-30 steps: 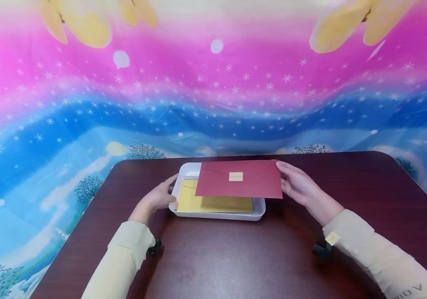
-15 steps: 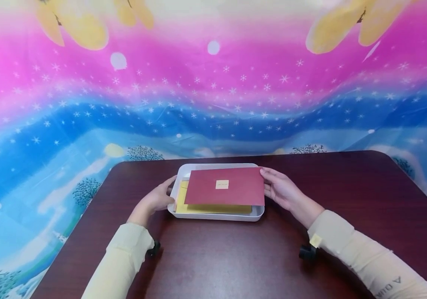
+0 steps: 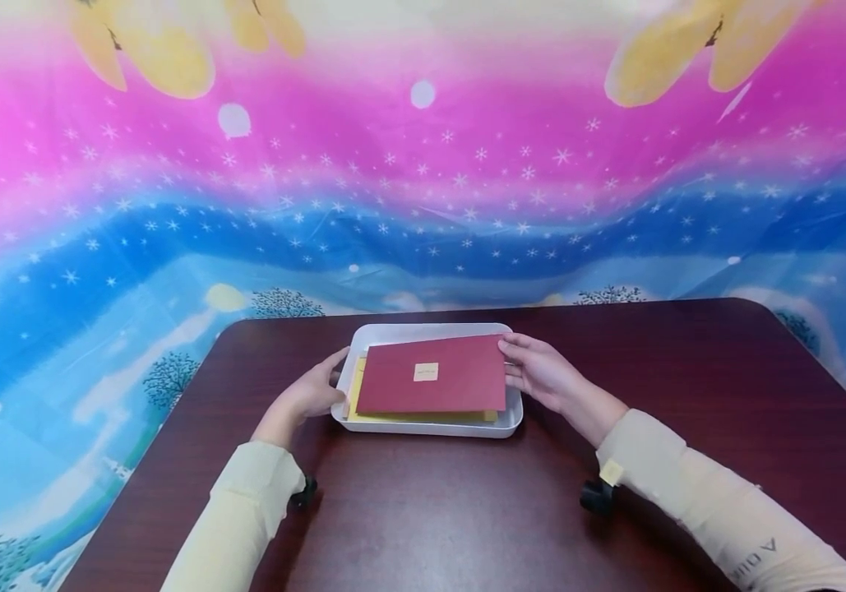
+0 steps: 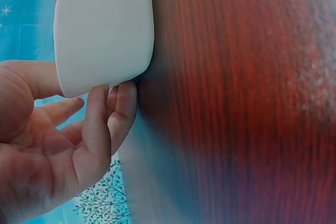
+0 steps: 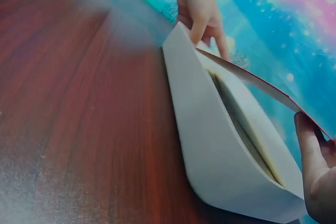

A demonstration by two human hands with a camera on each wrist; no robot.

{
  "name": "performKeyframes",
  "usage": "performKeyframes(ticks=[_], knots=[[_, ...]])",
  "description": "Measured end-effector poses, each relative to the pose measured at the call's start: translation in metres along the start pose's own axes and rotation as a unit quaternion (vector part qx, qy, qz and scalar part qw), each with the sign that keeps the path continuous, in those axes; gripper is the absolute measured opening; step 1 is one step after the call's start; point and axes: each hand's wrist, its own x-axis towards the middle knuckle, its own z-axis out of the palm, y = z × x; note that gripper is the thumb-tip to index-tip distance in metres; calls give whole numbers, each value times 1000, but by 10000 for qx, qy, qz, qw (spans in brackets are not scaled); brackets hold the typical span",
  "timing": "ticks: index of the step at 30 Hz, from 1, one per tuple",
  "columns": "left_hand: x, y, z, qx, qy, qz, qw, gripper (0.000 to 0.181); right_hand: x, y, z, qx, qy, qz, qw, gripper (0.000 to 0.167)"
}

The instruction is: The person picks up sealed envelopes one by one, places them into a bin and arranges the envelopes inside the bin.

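Note:
A dark red envelope point(image 3: 459, 386) with a small pale square label lies slanted over a white tray point(image 3: 430, 429). My right hand point(image 3: 552, 376) pinches its right edge between thumb and fingers. That edge is raised above the tray in the right wrist view, while the far left end dips close to the tray. Under the red envelope, a yellow envelope point(image 3: 354, 399) sits in the tray, mostly covered. My left hand point(image 3: 310, 390) grips the tray's left end, the thumb at the rim and fingertips point(image 4: 98, 95) against the end wall.
The dark wooden table point(image 3: 423, 501) extends around the tray, with rounded far corners. Behind it hangs a colourful cloth point(image 3: 423, 181) printed with snowflakes and trees. A black wrist camera point(image 3: 597, 497) sits under the right sleeve.
My right hand has moved left and slightly down, bringing the red envelope from the tray's right side to over the tray and the yellow envelope. The left hand keeps its hold.

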Motion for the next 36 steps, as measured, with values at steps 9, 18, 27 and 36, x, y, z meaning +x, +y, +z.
performKeyframes(ticks=[9, 18, 27, 36], knots=[[2, 0, 0, 44, 98, 28, 9999, 92, 5, 3, 4, -200, 87, 334, 9992, 60], [3, -1, 1, 68, 90, 38, 9999, 91, 1, -5, 2, -537, -149, 438, 9975, 67], [1, 0, 0, -1, 51, 49, 10000, 90, -6, -15, -1, -460, -457, 181, 9977, 59], [1, -2, -1, 69, 22, 65, 10000, 91, -8, -14, -5, -420, -568, 117, 9974, 56]])
